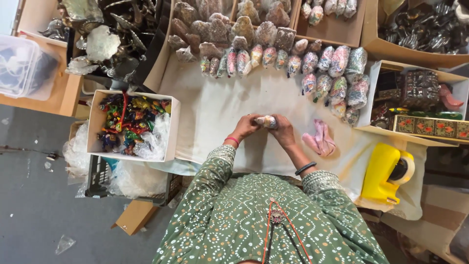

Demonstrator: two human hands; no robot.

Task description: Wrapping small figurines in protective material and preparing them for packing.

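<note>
Wrapped figurine [266,121] is clasped by left hand [246,125] and right hand [283,130]; pink cloth [320,138] and yellow tape dispenser [383,172] lie nearby on the table [215,112].

Two hands are in view, the left hand [245,126] and the right hand [283,130], and together they hold one small pale wrapped figure [266,121]. One yellow plastic tape dispenser [386,172] sits on the cloth-covered tabletop [215,117]. One pink folded cloth piece [320,138] lies beside the right hand. One white cardboard box of bright multicoloured trinkets [131,123] stands at the left. One clear plastic tub [22,66] is at the far left. One long painted box with floral panels [430,127] lies at the right. The speckled wrapped figures [322,73] number roughly twenty; an exact count cannot be told. One dark wristband [305,168] and one pink wristband [232,141] are worn.
</note>
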